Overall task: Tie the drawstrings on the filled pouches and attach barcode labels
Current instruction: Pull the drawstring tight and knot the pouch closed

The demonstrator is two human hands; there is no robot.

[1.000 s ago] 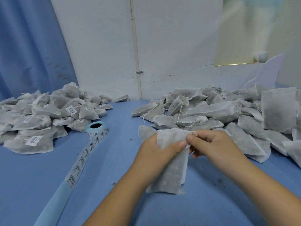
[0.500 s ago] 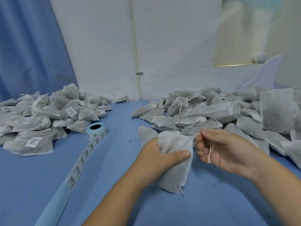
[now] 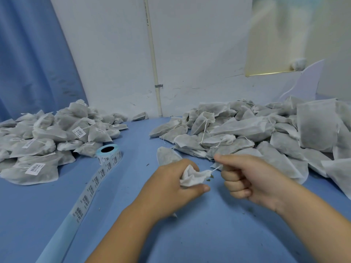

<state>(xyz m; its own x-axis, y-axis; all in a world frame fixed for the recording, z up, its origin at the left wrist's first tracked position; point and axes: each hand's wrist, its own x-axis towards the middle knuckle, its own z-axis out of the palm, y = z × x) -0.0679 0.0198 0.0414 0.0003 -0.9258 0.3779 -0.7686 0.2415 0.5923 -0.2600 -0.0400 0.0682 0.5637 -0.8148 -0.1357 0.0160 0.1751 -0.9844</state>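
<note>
Now that the right hand (image 3: 247, 179) has drawn off to the right, fist closed on the drawstring (image 3: 215, 168), the cord runs taut and the pouch (image 3: 191, 176) mouth, flat a moment ago, sits bunched in the left hand (image 3: 171, 185) above the desk (image 3: 209, 234). I judge the cinch nearly done; knot and label remain. Room is open toward me and between the piles; the untied pile (image 3: 247, 130) lies just behind the right knuckles, the label roll (image 3: 108, 154) and its strip left of the left forearm, the desk's near edge out of view

The left hand (image 3: 171, 186) and right hand (image 3: 250, 179) are bare, forearms too.
</note>
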